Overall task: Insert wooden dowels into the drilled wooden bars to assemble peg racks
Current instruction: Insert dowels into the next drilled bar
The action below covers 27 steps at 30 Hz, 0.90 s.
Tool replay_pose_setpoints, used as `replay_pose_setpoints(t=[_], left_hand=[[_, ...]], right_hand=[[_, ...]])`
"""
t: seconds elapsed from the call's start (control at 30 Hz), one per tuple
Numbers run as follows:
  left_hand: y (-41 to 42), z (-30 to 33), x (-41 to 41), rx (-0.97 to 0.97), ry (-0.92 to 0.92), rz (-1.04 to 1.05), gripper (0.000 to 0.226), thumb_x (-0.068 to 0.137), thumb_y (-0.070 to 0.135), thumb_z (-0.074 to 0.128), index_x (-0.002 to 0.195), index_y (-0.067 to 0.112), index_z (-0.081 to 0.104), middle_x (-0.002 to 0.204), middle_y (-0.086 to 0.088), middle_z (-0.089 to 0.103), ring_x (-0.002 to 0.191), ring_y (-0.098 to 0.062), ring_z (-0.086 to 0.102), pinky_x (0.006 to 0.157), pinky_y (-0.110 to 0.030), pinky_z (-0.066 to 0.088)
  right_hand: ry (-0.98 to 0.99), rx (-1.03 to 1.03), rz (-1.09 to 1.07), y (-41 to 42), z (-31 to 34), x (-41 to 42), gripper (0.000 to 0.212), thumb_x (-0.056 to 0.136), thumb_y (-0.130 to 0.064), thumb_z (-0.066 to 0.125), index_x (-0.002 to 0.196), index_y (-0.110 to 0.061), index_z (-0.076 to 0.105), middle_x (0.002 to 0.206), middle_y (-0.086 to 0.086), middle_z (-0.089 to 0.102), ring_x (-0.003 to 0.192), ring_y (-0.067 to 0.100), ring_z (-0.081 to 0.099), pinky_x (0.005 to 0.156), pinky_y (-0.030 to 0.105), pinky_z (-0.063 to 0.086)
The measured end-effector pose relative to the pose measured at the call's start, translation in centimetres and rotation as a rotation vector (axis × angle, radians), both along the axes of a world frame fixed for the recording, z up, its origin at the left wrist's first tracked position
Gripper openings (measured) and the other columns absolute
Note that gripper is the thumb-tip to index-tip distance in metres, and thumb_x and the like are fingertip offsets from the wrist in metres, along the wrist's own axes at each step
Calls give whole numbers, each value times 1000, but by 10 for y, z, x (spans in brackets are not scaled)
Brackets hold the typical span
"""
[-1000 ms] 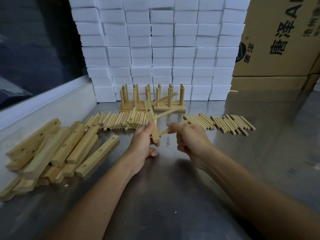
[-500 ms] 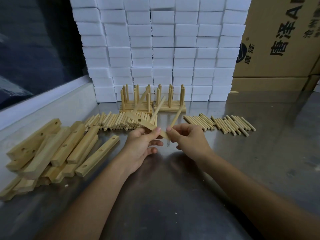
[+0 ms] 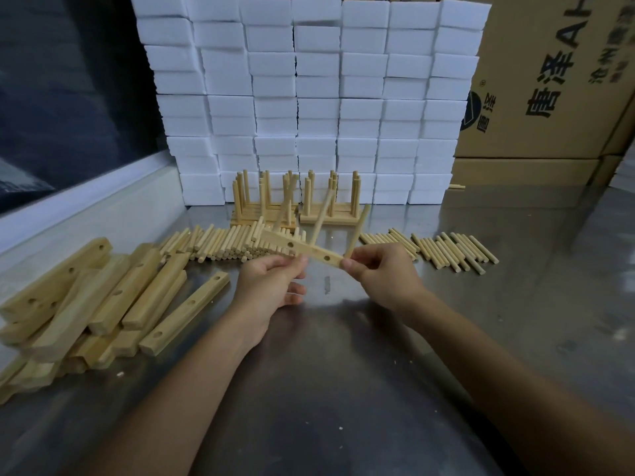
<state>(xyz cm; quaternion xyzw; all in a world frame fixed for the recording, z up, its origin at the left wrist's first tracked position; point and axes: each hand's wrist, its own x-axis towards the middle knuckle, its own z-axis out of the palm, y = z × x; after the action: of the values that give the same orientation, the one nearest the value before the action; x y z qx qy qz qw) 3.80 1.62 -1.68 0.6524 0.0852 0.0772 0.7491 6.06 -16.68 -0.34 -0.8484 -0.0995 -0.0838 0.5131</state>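
I hold a drilled wooden bar (image 3: 302, 248) above the steel table, its holed face toward me. My left hand (image 3: 271, 285) pinches its middle between thumb and fingers. My right hand (image 3: 381, 273) grips its right end. Three dowels stick out of the bar's far side, slanting up and away; the rightmost dowel (image 3: 358, 230) rises just above my right fingers. Loose dowels lie in a pile (image 3: 220, 243) behind my left hand and in a row (image 3: 446, 250) to the right. Undowelled bars (image 3: 103, 297) are heaped at the left.
Finished peg racks (image 3: 295, 204) stand at the back against a wall of stacked white blocks (image 3: 309, 97). Cardboard boxes (image 3: 556, 80) fill the back right. A raised white ledge (image 3: 86, 204) borders the steel table (image 3: 343, 389) on the left.
The bar has turned from nearly upright to lying across between my hands, its dowels now pointing up and away. My right hand shifted from a dowel to the bar's right end.
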Motion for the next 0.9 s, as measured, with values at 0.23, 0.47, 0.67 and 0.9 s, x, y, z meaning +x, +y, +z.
replay_pose_setpoints(t=[0.23,0.47,0.67,0.9], left_hand=[[10,-11,1,851,-162,194,17,88,25,71,73,28,61,61,12,60,57,0,56,52,-21,36],[12,-16,11,928,-99,126,20,87,29,70,70,29,60,56,13,55,60,-5,55,57,-25,37],[10,-18,13,969,-68,161,18,87,33,69,71,30,61,54,15,53,57,-2,53,53,-23,33],[10,-19,15,936,-61,182,21,86,31,69,68,30,59,51,15,53,56,-3,54,52,-24,33]], right_hand=[[-28,-115,-168,-21,7,45,12,94,-25,67,91,-16,75,66,-2,63,57,12,51,54,25,43],[-114,-321,-256,-30,15,117,14,95,-18,66,85,-10,74,66,-4,61,60,6,52,53,19,36],[-86,-427,-243,-17,6,164,9,90,-14,70,92,-6,76,82,8,71,73,16,62,68,30,52],[-22,-506,-243,-15,2,183,13,85,-22,76,88,-8,77,82,5,70,69,13,57,55,24,42]])
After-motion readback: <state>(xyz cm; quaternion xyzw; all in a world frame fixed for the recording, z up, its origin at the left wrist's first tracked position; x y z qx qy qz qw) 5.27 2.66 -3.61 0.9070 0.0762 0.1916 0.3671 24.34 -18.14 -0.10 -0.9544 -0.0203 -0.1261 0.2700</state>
